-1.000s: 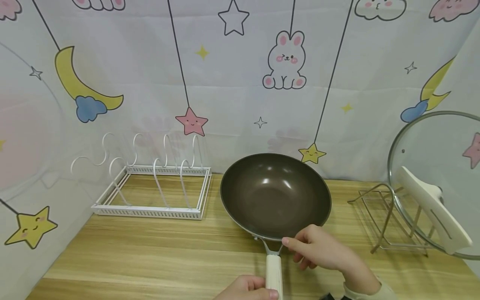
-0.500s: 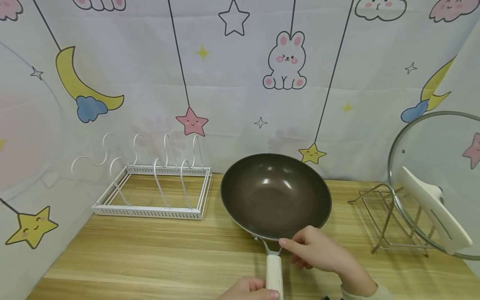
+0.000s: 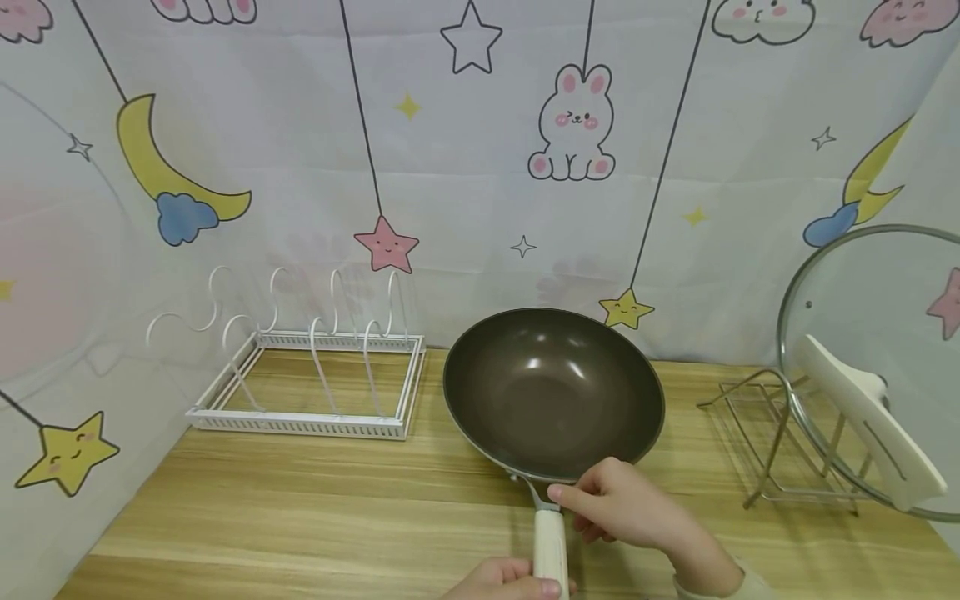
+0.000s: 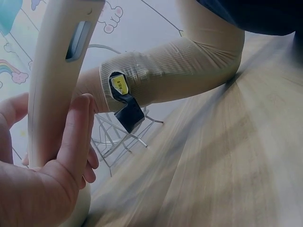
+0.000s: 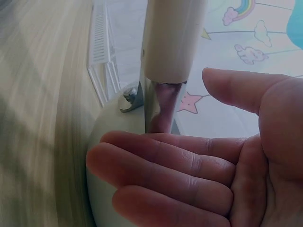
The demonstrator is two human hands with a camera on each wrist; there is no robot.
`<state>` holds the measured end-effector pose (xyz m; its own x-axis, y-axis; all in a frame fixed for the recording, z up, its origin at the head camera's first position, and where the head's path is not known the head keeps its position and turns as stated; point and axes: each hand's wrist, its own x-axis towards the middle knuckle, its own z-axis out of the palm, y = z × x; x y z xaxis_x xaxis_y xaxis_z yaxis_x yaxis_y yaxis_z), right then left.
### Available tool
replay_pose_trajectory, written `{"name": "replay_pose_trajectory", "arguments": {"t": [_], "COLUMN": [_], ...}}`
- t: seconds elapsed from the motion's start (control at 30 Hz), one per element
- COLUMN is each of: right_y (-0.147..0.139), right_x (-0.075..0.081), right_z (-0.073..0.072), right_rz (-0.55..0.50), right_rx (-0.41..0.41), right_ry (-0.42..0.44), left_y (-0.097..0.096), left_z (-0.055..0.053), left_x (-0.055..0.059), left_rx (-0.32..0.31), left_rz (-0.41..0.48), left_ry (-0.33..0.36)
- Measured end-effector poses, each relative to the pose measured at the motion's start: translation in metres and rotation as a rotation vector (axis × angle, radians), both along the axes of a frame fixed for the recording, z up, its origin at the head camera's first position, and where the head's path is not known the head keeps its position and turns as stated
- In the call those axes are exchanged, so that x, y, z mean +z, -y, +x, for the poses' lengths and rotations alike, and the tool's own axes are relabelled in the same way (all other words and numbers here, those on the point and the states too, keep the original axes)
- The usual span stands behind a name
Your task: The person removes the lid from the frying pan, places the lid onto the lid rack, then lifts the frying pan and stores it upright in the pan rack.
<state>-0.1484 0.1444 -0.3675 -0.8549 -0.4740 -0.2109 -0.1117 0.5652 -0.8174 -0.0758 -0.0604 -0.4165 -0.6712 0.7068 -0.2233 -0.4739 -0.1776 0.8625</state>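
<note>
Left hand (image 3: 501, 581) holds the cream handle (image 3: 551, 542) of the wok (image 3: 551, 396) between thumb and fingers. Right hand (image 3: 618, 504): thumb spread from extended fingers, at metal bracket (image 5: 162, 109), contact unclear.

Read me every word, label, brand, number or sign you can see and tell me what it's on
Yellow label on the dark strap at the cream sleeve: marked, but too small and blurred to read.
No lettering shows on the pan, glass lid or white rack; the backdrop shows only drawings.
</note>
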Motion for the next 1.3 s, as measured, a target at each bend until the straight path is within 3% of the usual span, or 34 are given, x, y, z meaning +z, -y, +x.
{"name": "replay_pose_trajectory", "arguments": {"t": [0.27,0.83,1.07,1.3], "right_y": [0.002,0.005,0.001,-0.004], "right_x": [-0.003,-0.007,-0.012,-0.025], "right_z": [0.0,0.0,-0.002,0.002], "right_rz": [0.03,0.038,-0.022,-0.158], "right_rx": [0.009,0.06,0.031,-0.06], "right_ry": [-0.024,-0.058,0.016,0.171], "left_y": [-0.004,-0.009,-0.015,-0.021], "left_z": [0.0,-0.004,-0.004,-0.004], "left_x": [-0.003,-0.009,-0.012,-0.018], "left_rx": [-0.015,-0.068,-0.042,-0.032], "left_rz": [0.004,0.115,0.129,0.152], "left_ry": [-0.017,0.044,0.053,0.104]}}
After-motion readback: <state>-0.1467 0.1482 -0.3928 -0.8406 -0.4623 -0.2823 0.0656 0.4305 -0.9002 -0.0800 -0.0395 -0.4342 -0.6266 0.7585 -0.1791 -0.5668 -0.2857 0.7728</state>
